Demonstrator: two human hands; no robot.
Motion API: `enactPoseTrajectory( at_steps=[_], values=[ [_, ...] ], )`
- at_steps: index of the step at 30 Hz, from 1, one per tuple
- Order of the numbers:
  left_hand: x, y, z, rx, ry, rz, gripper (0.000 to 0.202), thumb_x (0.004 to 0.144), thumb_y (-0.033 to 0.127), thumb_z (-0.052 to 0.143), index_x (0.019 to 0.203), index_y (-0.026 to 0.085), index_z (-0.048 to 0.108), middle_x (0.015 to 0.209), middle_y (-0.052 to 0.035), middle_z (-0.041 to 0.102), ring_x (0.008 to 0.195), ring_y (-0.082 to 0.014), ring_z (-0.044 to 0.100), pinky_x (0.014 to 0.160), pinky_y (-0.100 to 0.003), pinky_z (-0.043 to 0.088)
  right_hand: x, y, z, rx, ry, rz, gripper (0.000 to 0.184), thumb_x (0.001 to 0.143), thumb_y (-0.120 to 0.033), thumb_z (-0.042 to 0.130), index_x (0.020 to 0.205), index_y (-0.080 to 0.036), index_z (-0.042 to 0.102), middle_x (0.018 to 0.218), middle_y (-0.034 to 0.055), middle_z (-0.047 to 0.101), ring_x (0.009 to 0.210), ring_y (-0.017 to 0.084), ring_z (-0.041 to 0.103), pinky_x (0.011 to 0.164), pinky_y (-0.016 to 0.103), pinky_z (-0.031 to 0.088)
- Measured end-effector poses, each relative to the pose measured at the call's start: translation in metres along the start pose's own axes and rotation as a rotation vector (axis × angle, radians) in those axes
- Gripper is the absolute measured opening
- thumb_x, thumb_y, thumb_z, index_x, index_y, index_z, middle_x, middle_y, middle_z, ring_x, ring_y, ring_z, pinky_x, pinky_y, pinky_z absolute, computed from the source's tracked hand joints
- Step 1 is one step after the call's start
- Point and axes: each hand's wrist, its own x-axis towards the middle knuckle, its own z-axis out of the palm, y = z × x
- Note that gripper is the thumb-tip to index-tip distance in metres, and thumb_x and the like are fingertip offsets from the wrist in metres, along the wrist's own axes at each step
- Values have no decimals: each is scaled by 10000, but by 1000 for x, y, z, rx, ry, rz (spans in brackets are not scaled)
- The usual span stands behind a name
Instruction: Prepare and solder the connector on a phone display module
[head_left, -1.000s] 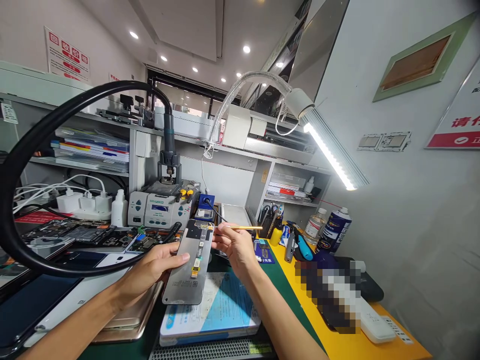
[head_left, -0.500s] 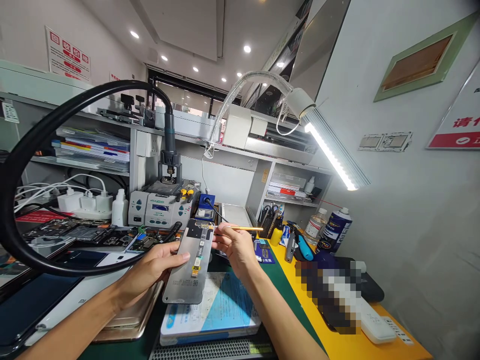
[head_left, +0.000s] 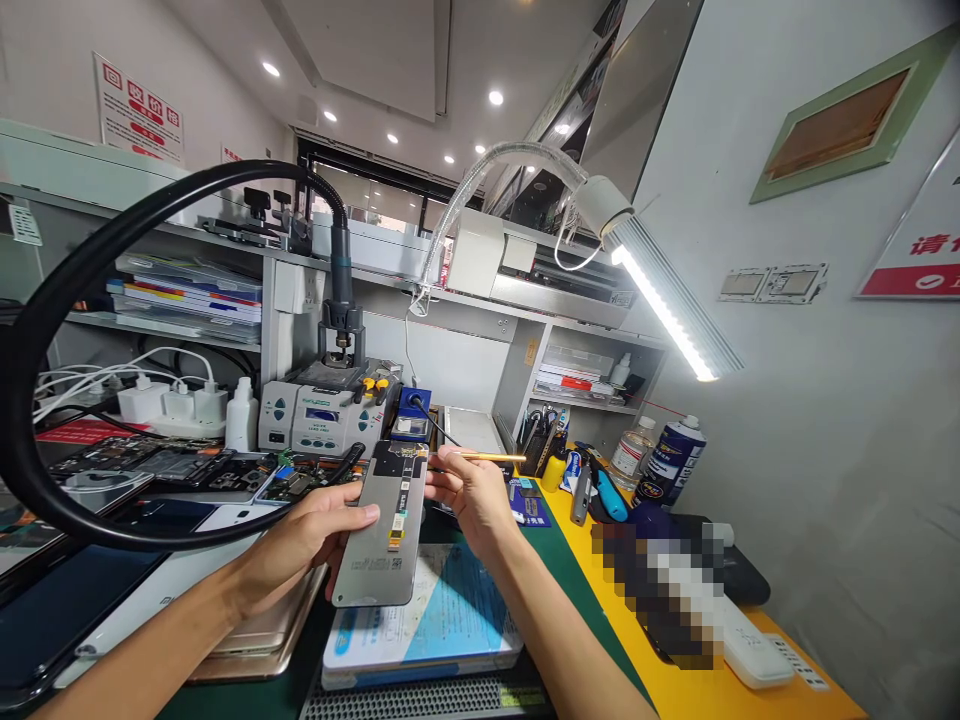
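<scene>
My left hand point(head_left: 300, 545) holds a phone display panel point(head_left: 379, 530) up over the bench, its grey metal back facing me, thumb pressed on its left edge. A flex cable with a gold connector runs down the panel's middle. My right hand point(head_left: 469, 500) is closed in a pinch on gold-coloured tweezers point(head_left: 487, 457), whose tips sit at the panel's upper right edge. Below the panel lies a blue and white flat box point(head_left: 435, 620) on the green mat.
A thick black hose point(head_left: 90, 290) loops across the left. A rework station point(head_left: 319, 415) stands behind, with chargers and a white bottle beside it. Phones and boards lie at left. Bottles, a spray can point(head_left: 671, 460) and tools crowd the yellow mat. A lamp point(head_left: 660, 300) hangs at right.
The panel and both hands have shifted very slightly right and down; otherwise the grip and pose are the same.
</scene>
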Motion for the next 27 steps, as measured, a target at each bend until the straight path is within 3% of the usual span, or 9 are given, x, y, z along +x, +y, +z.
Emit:
enactPoseTrajectory(
  at_steps=[9,27],
  values=[
    [1,-3,-4,-44,-51,-5,444,881,433,659,1239,172,628,707,-27,676,470,-138,566,391,-232,459,-2,0,1,-8,-23,14,326,630,-248,858,863,-106,679,780,78,724,591,157,690,542,247,595],
    [-1,0,-2,-44,-32,-3,421,874,394,671,1215,152,621,690,-25,663,455,-123,564,354,-204,481,-2,-1,1,-34,-29,38,261,632,-218,824,827,-99,697,759,76,719,585,156,692,538,238,592]
  ],
)
